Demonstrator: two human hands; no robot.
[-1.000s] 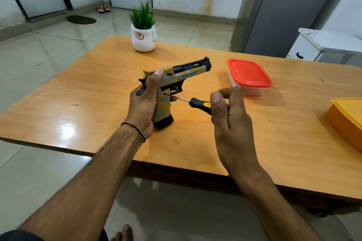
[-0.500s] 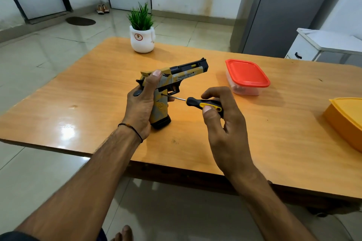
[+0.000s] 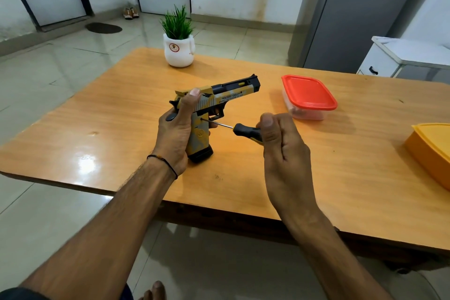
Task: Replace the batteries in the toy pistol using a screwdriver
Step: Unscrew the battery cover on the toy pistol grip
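The yellow, grey and black toy pistol [image 3: 229, 96] stands upright on its magazine base on the wooden table [image 3: 121, 134], barrel pointing right. My left hand [image 3: 174, 134] grips the back of its handle, thumb up on the slide. A screwdriver [image 3: 246, 131] with a black and yellow handle lies nearly level, its thin metal tip set against a screw spot on the upper grip. My right hand [image 3: 283, 148] holds the screwdriver's handle, fingers and thumb curled round it. The far end of the handle is hidden in that hand.
A clear box with a red lid [image 3: 308, 96] sits behind the right hand. An orange container [image 3: 431, 151] is at the table's right edge. A white pot with a green plant [image 3: 179, 44] stands at the back. A grey cabinet and white unit are beyond.
My right hand has turned on the screwdriver handle, its fingers regripping between frames. The pistol and my left hand have stayed in place, tip still on the grip.
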